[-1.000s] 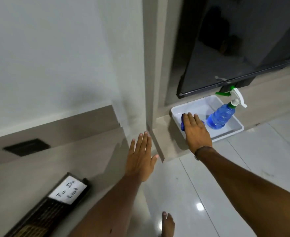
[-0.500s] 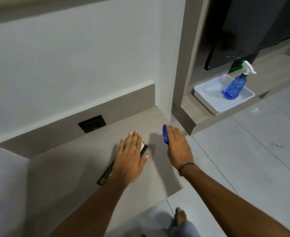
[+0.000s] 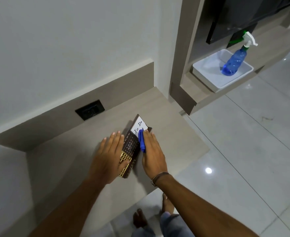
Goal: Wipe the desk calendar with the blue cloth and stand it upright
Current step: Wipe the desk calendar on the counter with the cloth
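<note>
The desk calendar [image 3: 130, 147] lies flat on the wood-toned tabletop [image 3: 166, 117], its long axis running from near-left to far-right, the white "To Do" note at its far end. The right hand [image 3: 152, 152] lies flat with the blue cloth [image 3: 141, 141] pressed under its fingers at the note's near edge; its grip is a flat press, not a pinch. The left hand [image 3: 109, 155] lies open, palm down, on the calendar's near-left part, steadying it.

To wipe well, I judge the cloth should travel the calendar's full length with even pressure while the left hand pins it against sliding, then shift so the covered part gets wiped.

Most of the cloth is hidden under the right hand. The calendar's print is too small to read, and its stand or fold cannot be seen.
</note>
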